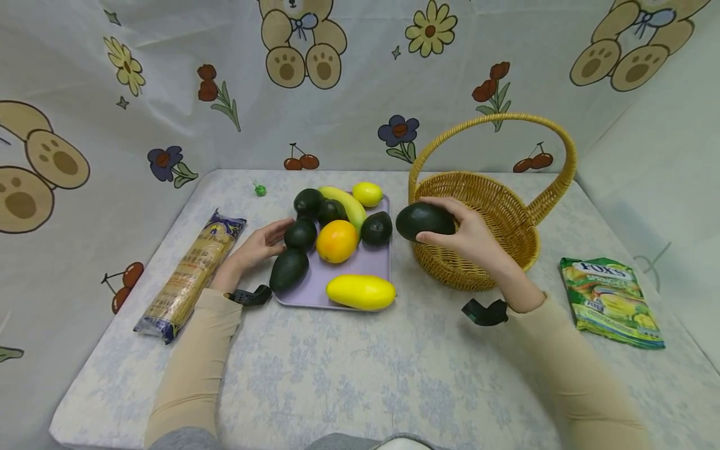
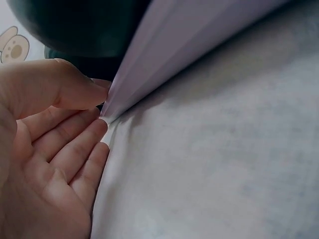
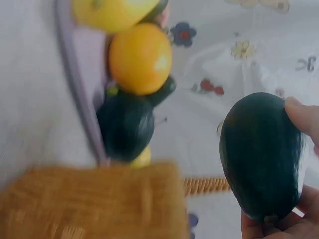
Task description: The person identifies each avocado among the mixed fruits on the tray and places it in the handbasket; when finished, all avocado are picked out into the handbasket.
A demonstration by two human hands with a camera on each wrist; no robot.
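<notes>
A large, smooth, dark green oval fruit [image 1: 423,219] is gripped by my right hand [image 1: 469,234], held up beside the left rim of the wicker basket [image 1: 450,273]. In the right wrist view, thumb and fingers wrap one side of this fruit [image 3: 262,158]. My left hand [image 1: 255,249] lies at the left edge of a lilac tray [image 1: 320,284], fingers fairly straight. The left wrist view has its thumb and fingertips touching the tray's side [image 2: 154,55]. On the tray are several dark green fruits [image 1: 289,270], an orange [image 1: 337,241], a banana [image 1: 350,203], a lemon [image 1: 368,194] and a long yellow fruit [image 1: 361,292].
A long pack of pasta [image 1: 191,275] lies left of my left forearm. At the far right is a green Fox's candy bag [image 1: 612,302]. The basket's tall handle [image 1: 495,117] arches above it. A small green object [image 1: 260,189] sits behind the tray.
</notes>
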